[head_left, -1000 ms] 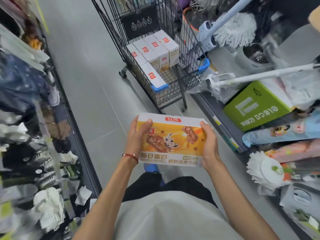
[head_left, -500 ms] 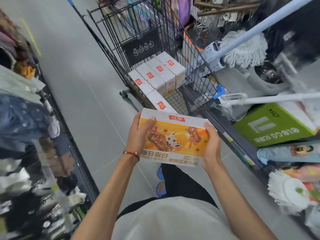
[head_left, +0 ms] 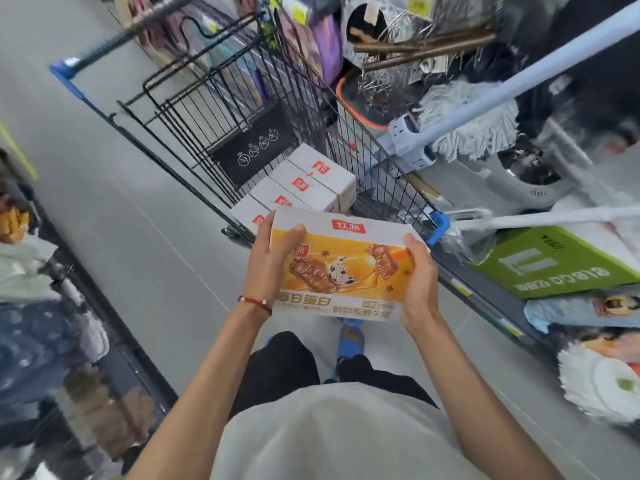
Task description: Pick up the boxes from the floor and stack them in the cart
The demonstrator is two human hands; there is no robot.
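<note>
I hold an orange and white snack box (head_left: 343, 271) in front of my chest, its printed face toward me. My left hand (head_left: 273, 261) grips its left end, thumb on the front face. My right hand (head_left: 420, 282) grips its right end. Just beyond the box stands a black wire shopping cart (head_left: 391, 168) with blue corner guards. Several white boxes with red labels (head_left: 301, 185) stand side by side in a row on the cart's floor. The held box hides the cart's near end.
Mops with long pale handles (head_left: 519, 74) lean across the right shelf next to the cart. A green carton (head_left: 554, 268) lies on the low shelf at right. A rack of packaged goods (head_left: 41, 323) lines the left side. Grey floor (head_left: 131, 220) runs between them.
The cart has come closer and larger in view as I stepped toward it. The box now sits right at the cart's near end. Both hands keep the same grip.
</note>
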